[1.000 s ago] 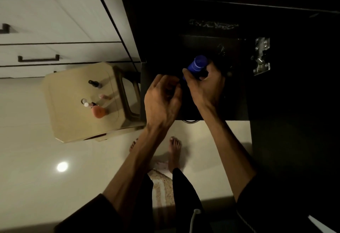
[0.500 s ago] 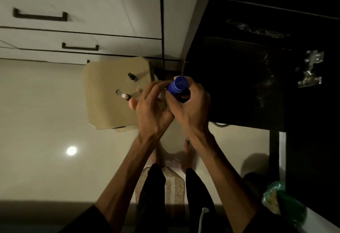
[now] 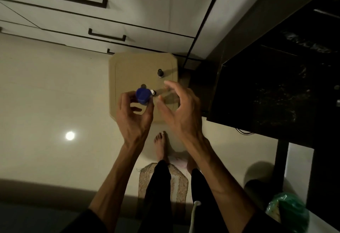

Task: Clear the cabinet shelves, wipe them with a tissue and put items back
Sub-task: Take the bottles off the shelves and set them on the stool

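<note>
One blue-capped bottle point(image 3: 143, 95), left hand point(image 3: 135, 115)

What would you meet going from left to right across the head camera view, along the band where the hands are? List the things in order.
Round light reflection on the floor → left hand holding the blue-capped bottle → right hand, open and empty → dark open cabinet.

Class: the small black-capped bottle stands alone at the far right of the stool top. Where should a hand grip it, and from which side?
Grip the black-capped bottle at its cap and neck, coming from above with the fingers pinching either side. It stands upright on the stool, clear of the other small bottles, so the top is the most exposed part. The open right hand is nearest.
</note>
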